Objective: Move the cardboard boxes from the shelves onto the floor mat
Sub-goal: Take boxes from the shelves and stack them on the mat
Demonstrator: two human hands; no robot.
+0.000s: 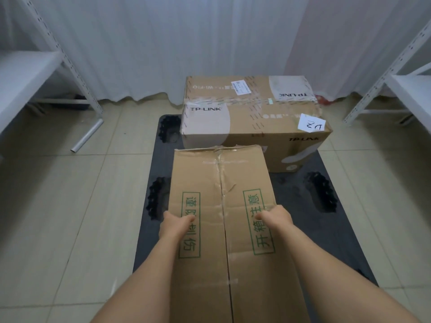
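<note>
Nearest the camera, at 6 o'clock, a long cardboard box [224,229] with green printed characters on its top flaps is carried lengthwise over the dark floor mat [349,229]. The left hand [175,223] grips its left edge and the right hand [276,216] its right edge, each with the thumb lying on top and the fingers curled down the side out of view. Whether the box's underside already rests on the mat cannot be told, so this one counts as arriving rather than placed. Just beyond its far end, at 12 o'clock, a larger TP-LINK box [251,120] sits on the mat, taped across the top and bearing a white paper note [311,123]; that one looks done. The near box's far edge comes close against it, so the big box limits how far forward the carried one can go. Farther out, the left shelf [30,73] at 10 o'clock and the right shelf [410,87] at 2 o'clock show bare boards in the parts visible, so little seems left there, though their upper levels lie out of frame. A loose metal tube [87,135] lies on the tiles at 9 o'clock, clear of the mat. White curtains [163,43] close the back.
</note>
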